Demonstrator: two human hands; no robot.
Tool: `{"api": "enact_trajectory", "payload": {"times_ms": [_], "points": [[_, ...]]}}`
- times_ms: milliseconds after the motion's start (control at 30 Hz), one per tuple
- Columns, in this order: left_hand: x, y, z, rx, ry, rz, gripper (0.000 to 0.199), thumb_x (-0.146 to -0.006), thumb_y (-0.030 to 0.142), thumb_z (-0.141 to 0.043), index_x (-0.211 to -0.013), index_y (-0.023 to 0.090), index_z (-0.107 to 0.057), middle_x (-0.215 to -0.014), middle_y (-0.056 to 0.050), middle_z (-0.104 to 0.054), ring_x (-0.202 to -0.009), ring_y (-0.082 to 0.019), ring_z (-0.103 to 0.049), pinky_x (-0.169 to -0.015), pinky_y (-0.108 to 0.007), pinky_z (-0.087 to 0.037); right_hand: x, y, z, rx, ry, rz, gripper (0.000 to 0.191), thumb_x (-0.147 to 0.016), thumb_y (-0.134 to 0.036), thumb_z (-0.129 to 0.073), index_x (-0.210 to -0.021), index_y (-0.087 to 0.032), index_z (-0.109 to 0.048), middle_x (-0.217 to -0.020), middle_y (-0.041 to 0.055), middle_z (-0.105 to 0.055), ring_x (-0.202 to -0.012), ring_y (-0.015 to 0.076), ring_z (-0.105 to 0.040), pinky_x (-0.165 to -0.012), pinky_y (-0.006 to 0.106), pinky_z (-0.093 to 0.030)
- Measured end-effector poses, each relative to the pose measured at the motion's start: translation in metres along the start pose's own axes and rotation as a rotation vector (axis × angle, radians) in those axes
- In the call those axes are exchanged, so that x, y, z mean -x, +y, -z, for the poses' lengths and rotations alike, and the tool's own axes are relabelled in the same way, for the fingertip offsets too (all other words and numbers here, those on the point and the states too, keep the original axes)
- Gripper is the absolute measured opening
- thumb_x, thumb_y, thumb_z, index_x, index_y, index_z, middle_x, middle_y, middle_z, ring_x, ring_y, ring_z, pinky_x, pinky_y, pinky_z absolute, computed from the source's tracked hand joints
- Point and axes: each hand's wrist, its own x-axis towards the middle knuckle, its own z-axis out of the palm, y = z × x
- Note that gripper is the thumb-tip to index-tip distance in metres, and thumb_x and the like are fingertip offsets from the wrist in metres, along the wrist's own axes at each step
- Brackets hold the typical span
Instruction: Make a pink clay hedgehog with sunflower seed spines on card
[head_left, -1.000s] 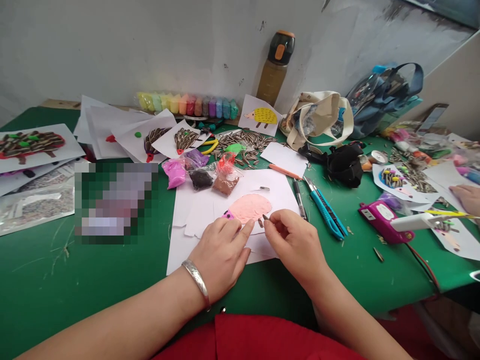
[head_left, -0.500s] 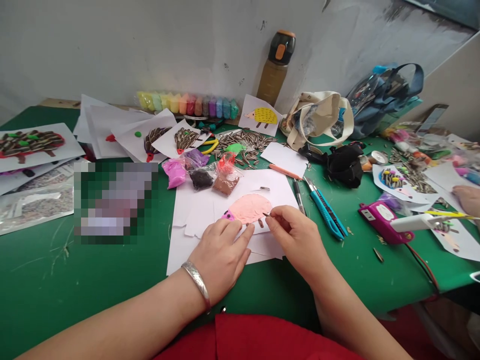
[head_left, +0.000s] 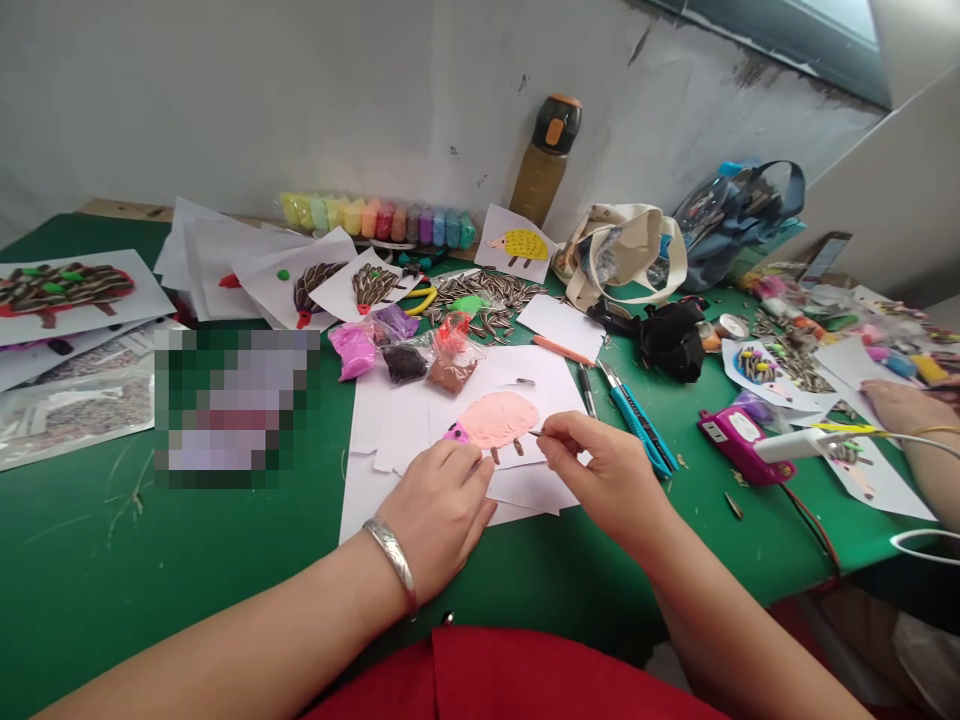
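On the head view, I record my left hand (head_left: 442, 510) palm down on the white paper (head_left: 367, 500), its fingers extended and grasping nothing that I can see; their undersides are hidden. A silver bracelet (head_left: 390, 552) sits on that wrist. The fingers of my right hand (head_left: 611, 475) are pinched on a slim dark piece (head_left: 535, 433), too small to identify with certainty, at the right edge of the salmon-pink body (head_left: 499, 418). This body lies flat on the paper between the hands, with a magenta head (head_left: 456, 432) at its left end, just beyond the left fingers, and two brown legs (head_left: 519, 447) along its lower edge.

Above the body I note bagged clay: pink (head_left: 352, 350), black (head_left: 407, 362) and brown (head_left: 452, 372). To its right lie a pen (head_left: 587, 390) and a blue cutter (head_left: 637, 420) on the green surface (head_left: 247, 560). Striped seeds (head_left: 495, 295) are heaped behind the bags. At far right I observe another person's hand (head_left: 896, 405).
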Motion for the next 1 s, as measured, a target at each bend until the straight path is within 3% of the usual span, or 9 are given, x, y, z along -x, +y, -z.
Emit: {"api": "enact_trajectory", "payload": {"times_ms": [100,233,367,667,1000], "points": [[0.001,0.0,0.002,-0.008,-0.017,-0.001,0.024,-0.091,0.022,-0.049,-0.109,0.01,-0.06,-0.101,-0.014,-0.058,-0.096,-0.028,-0.052,-0.082,-0.046,-0.051,-0.004,-0.003,0.004,0.017,-0.032,0.06,0.007,-0.09,-0.021,-0.054,-0.087,-0.022,-0.06,-0.079,-0.002,-0.064,-0.071,0.012,-0.057,-0.065,0.024,-0.043],[0.001,0.0,0.002,-0.003,-0.033,0.008,0.023,-0.091,0.023,-0.048,-0.106,0.01,-0.061,-0.1,-0.013,-0.059,-0.096,-0.028,-0.053,-0.082,-0.047,-0.052,-0.009,0.001,-0.012,-0.014,-0.142,0.199,0.013,-0.093,-0.018,-0.05,-0.093,-0.022,-0.062,-0.088,0.0016,-0.065,-0.083,0.0146,-0.059,-0.073,0.026,-0.045],[0.0,-0.001,0.003,0.007,-0.035,0.012,0.023,-0.091,0.023,-0.049,-0.106,0.011,-0.061,-0.101,-0.013,-0.059,-0.097,-0.029,-0.053,-0.083,-0.047,-0.051,-0.01,0.01,-0.025,0.007,-0.136,0.279,0.014,-0.094,-0.017,-0.049,-0.093,-0.02,-0.063,-0.09,0.0048,-0.064,-0.089,0.0181,-0.056,-0.079,0.031,-0.046],[0.001,0.0,0.003,0.026,-0.024,0.015,0.023,-0.091,0.022,-0.05,-0.108,0.011,-0.06,-0.103,-0.013,-0.059,-0.099,-0.028,-0.054,-0.084,-0.047,-0.052,-0.007,0.011,-0.026,0.138,-0.154,0.352,0.017,-0.095,-0.017,-0.048,-0.095,-0.021,-0.065,-0.091,0.0049,-0.063,-0.089,0.0197,-0.051,-0.079,0.036,-0.042],[0.0,-0.001,0.002,0.033,-0.013,0.014,0.023,-0.091,0.022,-0.05,-0.108,0.011,-0.06,-0.104,-0.013,-0.059,-0.099,-0.028,-0.053,-0.084,-0.047,-0.051,-0.007,0.016,-0.028,0.133,-0.167,0.351,0.016,-0.094,-0.016,-0.049,-0.095,-0.022,-0.064,-0.092,0.0044,-0.063,-0.09,0.0194,-0.051,-0.08,0.035,-0.041]]}}
